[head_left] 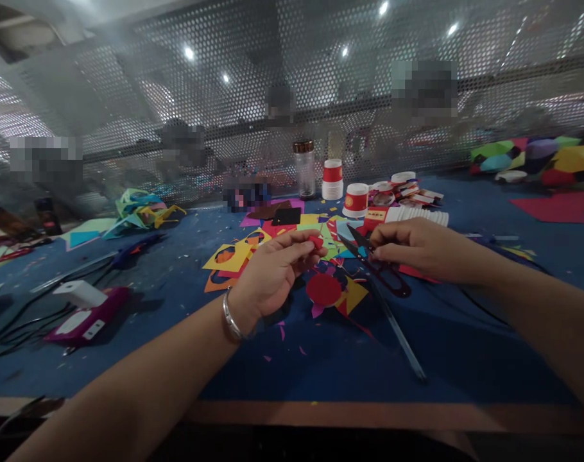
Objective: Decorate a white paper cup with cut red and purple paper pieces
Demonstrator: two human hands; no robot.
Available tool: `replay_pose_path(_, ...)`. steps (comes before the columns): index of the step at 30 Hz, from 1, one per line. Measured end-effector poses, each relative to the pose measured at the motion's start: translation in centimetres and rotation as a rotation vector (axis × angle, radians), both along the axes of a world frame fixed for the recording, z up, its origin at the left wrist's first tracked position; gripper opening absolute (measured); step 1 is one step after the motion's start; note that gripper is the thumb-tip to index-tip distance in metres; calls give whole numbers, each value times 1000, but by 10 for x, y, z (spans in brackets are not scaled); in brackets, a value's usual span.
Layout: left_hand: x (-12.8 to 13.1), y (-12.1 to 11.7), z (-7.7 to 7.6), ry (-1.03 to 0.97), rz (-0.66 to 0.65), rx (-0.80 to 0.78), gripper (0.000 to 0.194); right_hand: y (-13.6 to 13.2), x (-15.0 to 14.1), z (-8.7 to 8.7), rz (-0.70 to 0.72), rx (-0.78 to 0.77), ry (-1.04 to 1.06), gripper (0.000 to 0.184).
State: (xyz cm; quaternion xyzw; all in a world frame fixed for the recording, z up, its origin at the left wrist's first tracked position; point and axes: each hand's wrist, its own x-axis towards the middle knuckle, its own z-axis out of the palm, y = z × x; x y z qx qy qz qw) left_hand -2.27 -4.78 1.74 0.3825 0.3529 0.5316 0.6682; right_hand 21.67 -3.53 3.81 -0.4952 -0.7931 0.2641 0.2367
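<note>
My left hand (277, 266), with a silver bangle at the wrist, pinches a small piece of red paper (316, 242) between thumb and fingertips. To its right, my right hand (410, 247) has its fingers closed at a pair of dark scissors (381, 273), gripping them near the pivot. The blades are spread and point up and to the left; the handle loops hang toward the lower right. Below and between the hands is a red paper disc (323, 290), lying over yellow and purple scraps. Yellow sheets with round holes (229, 256) lie behind my left hand.
A clear pen (402, 343) lies in front of the scissors. Stacked paper cups (332, 179) and a glass jar (305, 170) stand at the back, before a perforated metal screen (253, 83). At left are a purple power strip (90, 317) with cables and a blue-handled tool (135, 249).
</note>
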Motion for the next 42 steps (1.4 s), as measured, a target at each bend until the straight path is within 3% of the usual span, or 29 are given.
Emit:
replay_pose_path(6,0,-1,1,-80,-38,-52,23,-15,-16,-1,42,-125,238,25)
replay_pose_path(15,1,-1,3,-52,-17,-63,21,-15,-21,-7,94,-142,198,22)
replay_pose_path(22,3,-4,1,74,16,91,14,-16,-22,-8,68,-65,175,24)
replay_pose_path(26,4,-10,0,175,21,205,32,-19,-25,-9,-10,-41,226,25)
replay_pose_path(29,5,-13,1,184,29,238,41,-22,-28,-9,-27,-144,357,24)
replay_pose_path(34,6,-15,-1,132,80,310,40,-32,-38,-9,22,-358,574,34)
replay_pose_path(42,9,-19,-3,105,66,336,41,-39,-51,-14,2,-432,717,48)
